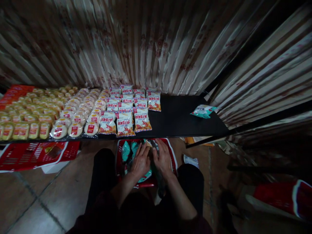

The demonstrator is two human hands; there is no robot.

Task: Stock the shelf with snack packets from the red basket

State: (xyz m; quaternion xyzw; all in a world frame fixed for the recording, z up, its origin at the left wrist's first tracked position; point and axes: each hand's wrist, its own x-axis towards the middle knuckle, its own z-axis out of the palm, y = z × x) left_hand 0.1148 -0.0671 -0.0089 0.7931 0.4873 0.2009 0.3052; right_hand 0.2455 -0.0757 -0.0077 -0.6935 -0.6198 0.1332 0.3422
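Both hands, left and right, lay palms down inside the red basket below the bench's near edge, fingers loosely bent; whether either gripped anything, I couldn't tell. The green packets sat in that basket, at least three visible. Good handling there seemed to call for light fingertips on the seams, sparing the contents. Along the near edge stood three white packets, about twelve altogether; leftward, three round cakes fronted their rows. One green packet lay near the right end.
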